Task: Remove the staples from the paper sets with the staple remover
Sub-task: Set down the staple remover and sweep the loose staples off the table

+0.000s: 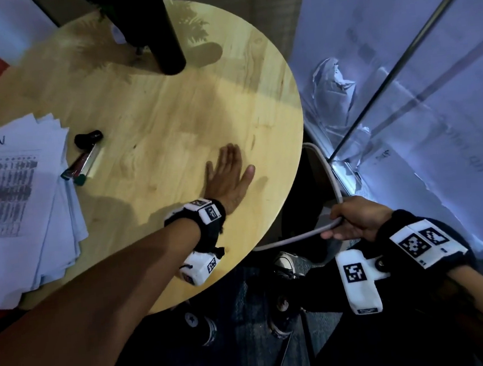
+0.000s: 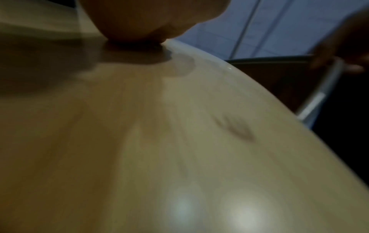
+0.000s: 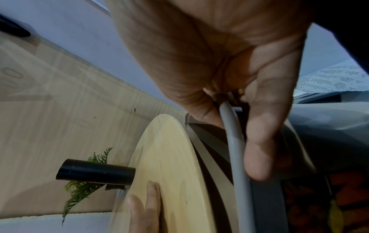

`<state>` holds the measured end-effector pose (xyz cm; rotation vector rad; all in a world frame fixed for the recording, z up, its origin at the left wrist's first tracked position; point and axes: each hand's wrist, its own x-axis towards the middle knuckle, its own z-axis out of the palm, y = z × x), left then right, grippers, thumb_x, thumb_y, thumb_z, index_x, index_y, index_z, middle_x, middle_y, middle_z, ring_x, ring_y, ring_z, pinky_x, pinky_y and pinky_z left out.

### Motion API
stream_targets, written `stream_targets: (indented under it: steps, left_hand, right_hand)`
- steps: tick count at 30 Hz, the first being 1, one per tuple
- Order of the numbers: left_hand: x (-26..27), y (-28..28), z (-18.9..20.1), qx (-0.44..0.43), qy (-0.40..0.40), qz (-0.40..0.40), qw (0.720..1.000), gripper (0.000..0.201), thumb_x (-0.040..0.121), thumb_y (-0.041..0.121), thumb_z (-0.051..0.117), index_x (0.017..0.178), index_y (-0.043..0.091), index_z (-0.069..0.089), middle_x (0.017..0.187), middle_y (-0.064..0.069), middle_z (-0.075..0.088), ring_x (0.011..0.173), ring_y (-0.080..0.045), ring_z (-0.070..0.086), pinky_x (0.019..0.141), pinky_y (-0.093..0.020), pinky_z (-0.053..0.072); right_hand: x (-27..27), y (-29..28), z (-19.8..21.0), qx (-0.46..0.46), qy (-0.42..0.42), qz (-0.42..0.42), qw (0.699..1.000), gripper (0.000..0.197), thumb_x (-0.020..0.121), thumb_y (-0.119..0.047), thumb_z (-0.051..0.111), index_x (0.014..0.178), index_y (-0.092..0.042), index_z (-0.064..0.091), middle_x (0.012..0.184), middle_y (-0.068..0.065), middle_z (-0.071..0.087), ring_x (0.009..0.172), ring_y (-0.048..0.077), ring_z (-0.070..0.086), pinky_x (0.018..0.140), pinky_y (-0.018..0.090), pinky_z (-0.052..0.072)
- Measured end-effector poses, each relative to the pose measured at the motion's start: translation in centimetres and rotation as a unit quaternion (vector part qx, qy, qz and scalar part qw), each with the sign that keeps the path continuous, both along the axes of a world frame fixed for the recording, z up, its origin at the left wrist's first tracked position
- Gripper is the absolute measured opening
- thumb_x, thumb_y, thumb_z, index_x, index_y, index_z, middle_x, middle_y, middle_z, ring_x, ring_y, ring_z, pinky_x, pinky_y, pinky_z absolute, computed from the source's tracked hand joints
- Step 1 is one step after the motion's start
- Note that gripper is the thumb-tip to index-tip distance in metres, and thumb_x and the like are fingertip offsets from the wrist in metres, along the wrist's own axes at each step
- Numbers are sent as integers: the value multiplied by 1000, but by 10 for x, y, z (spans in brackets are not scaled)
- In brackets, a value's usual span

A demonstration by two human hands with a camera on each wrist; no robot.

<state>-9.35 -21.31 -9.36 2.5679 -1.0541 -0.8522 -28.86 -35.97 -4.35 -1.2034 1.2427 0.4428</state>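
Note:
A fanned stack of printed paper sets [image 1: 17, 202] lies at the left edge of the round wooden table [image 1: 169, 107]. Just right of it sit a small black staple remover [image 1: 88, 138] and a metal stapler [image 1: 82, 164]. My left hand [image 1: 228, 175] lies flat on the tabletop near the right edge, fingers straight, holding nothing; the right wrist view shows its fingers [image 3: 147, 209] pressed on the wood. My right hand [image 1: 351, 221] grips the grey rim of a waste bin [image 1: 324, 164] held beside and below the table edge, thumb [image 3: 257, 157] over the rim [image 3: 235, 165].
A tall black cylinder vase [image 1: 159, 29] with green fronds stands at the table's far side. A glass wall with a metal bar [image 1: 399, 66] and crumpled paper [image 1: 333, 81] lies to the right. My shoes [image 1: 200, 326] are on the dark carpet below.

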Motion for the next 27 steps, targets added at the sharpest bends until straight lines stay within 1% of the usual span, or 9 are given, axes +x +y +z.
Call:
stream_targets:
  steps: [3, 5, 7, 9, 12, 16, 18, 21, 27]
  left_hand:
    - [-21, 13, 3, -29, 42, -64, 997, 80, 86, 64, 2, 148, 16, -15, 158, 2, -16, 144, -9, -17, 115, -34, -13]
    - [-36, 14, 3, -90, 91, -33, 991, 94, 72, 70, -2, 149, 16, -11, 158, 2, -11, 141, -2, -15, 116, -31, -11]
    - [-48, 23, 3, -189, 113, 91, 971, 103, 70, 80, 2, 150, 15, -4, 159, 2, -5, 140, -1, -10, 118, -32, -5]
    - [-55, 47, -2, -249, 92, 290, 920, 121, 60, 94, -2, 151, 13, 2, 159, -1, -1, 146, -9, -3, 119, -33, -1]
    - [-61, 83, -1, -165, 7, 420, 892, 99, 75, 73, -9, 150, 9, -3, 160, -6, -6, 147, -15, -7, 117, -36, -6]
    - [-64, 71, -3, -85, -23, 383, 919, 72, 93, 53, 3, 151, 10, -4, 160, -5, -7, 147, -15, -11, 117, -45, -8]
    - [-62, 54, -3, -75, -19, 372, 925, 65, 99, 48, 8, 151, 11, -3, 160, -5, -9, 146, -15, -13, 117, -46, -10]
    - [-64, 31, -2, -77, -12, 291, 953, 78, 88, 56, 1, 150, 9, -6, 159, -7, -9, 146, -16, -13, 116, -44, -11]
    - [-99, -12, -3, -112, 33, 76, 990, 98, 70, 65, -7, 147, 6, -14, 159, -11, -10, 146, -17, -13, 115, -35, -13]
  right_hand:
    - [-1, 0, -1, 4, -3, -5, 1000, 15, 93, 4, 34, 82, -5, 38, 73, 22, 55, 39, 21, 63, 30, 18, 44]
    - [-4, 4, -1, 9, 3, -8, 1000, 11, 93, 4, 34, 87, -3, 39, 75, 22, 55, 39, 21, 63, 30, 18, 43]
    - [-7, 11, -1, 24, 7, -13, 1000, 11, 93, 4, 33, 101, -1, 39, 85, 25, 56, 39, 21, 63, 30, 18, 43]
    - [-10, 16, -3, 31, 9, -14, 999, 23, 93, 4, 33, 115, 1, 39, 97, 29, 55, 40, 21, 63, 30, 18, 44]
    - [-8, 18, -4, 34, 4, -11, 999, 24, 93, 4, 33, 117, 3, 39, 90, 28, 58, 41, 21, 64, 31, 19, 44]
    - [-7, 20, 0, 33, -1, -14, 999, 16, 93, 5, 33, 107, 2, 40, 62, 22, 62, 37, 20, 62, 28, 16, 40]
    - [-9, 20, 1, 35, -5, -19, 999, 16, 93, 5, 33, 107, 0, 39, 68, 23, 61, 37, 20, 62, 28, 16, 39]
    - [-10, 18, 0, 37, -7, -20, 999, 15, 94, 4, 32, 106, -1, 40, 78, 23, 57, 40, 20, 63, 31, 17, 43]
    - [-6, 17, -5, 43, -5, -7, 999, 11, 94, 3, 35, 87, -3, 40, 73, 23, 58, 42, 20, 64, 31, 17, 43]
